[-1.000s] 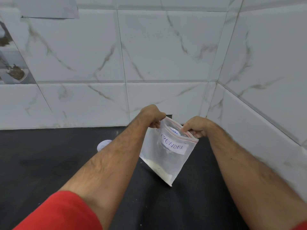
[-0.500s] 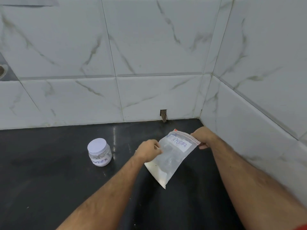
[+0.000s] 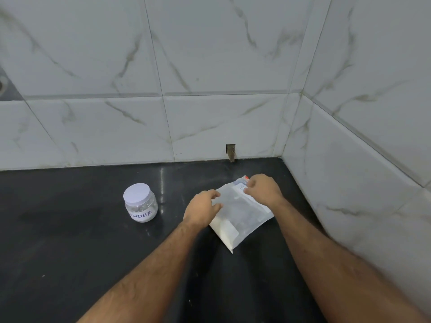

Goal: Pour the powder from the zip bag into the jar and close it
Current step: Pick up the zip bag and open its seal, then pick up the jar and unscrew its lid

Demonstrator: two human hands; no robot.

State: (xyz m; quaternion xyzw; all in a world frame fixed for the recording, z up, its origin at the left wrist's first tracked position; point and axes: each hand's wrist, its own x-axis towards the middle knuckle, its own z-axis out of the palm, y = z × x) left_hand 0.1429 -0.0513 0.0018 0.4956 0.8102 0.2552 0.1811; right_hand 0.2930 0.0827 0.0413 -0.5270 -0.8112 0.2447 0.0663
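Zip bag (image 3: pixel 242 215): flat on tabletop (image 3: pixel 70 252), right grip (image 3: pixel 262 191) pinching its top, left grip (image 3: pixel 204 208) loosely touching its edge. Jar (image 3: pixel 140 202): lidded, left of left grip, nearer it.

One zip bag (image 3: pixel 242 213), one lidded jar (image 3: pixel 140 203), two hands: left (image 3: pixel 202 209), right (image 3: pixel 263 190).

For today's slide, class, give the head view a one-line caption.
Both hands, left hand and right hand, on the zip bag; lidded jar waits beside it.

Flat zip bag (image 3: pixel 242 215), lidded jar (image 3: pixel 140 203) left
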